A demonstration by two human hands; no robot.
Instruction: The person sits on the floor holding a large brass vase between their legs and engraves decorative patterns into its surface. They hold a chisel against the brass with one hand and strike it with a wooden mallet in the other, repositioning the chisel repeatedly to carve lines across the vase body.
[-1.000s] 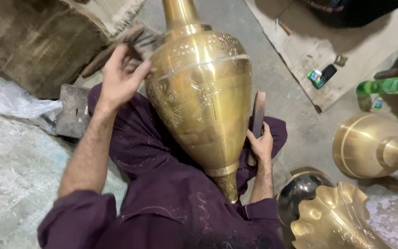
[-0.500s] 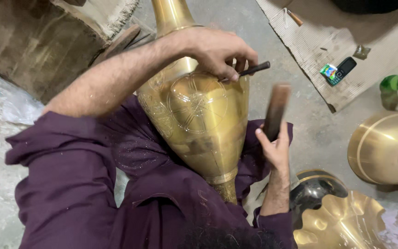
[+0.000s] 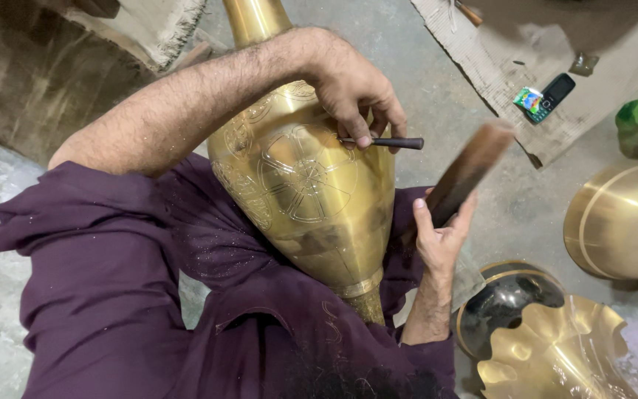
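Brass vase [image 3: 311, 192] lay tilted across our lap, neck pointing away, so its engraved flank faced up for working. Our right hand [image 3: 441, 236] gripped a dark wooden striker [image 3: 467, 174] (blurred), raised beside the vase. Our left hand [image 3: 352, 92] pinched a thin chisel [image 3: 389, 142] against the shoulder. Farther off, a phone [image 3: 555, 96] lay on cardboard [image 3: 496, 74].

The vase [image 3: 311, 192] lies on the person's lap, the chisel [image 3: 385, 142] resting on it. Right of it stands the mallet [image 3: 467, 174]; farther right, a phone [image 3: 555, 94] lies on cardboard [image 3: 481, 59].
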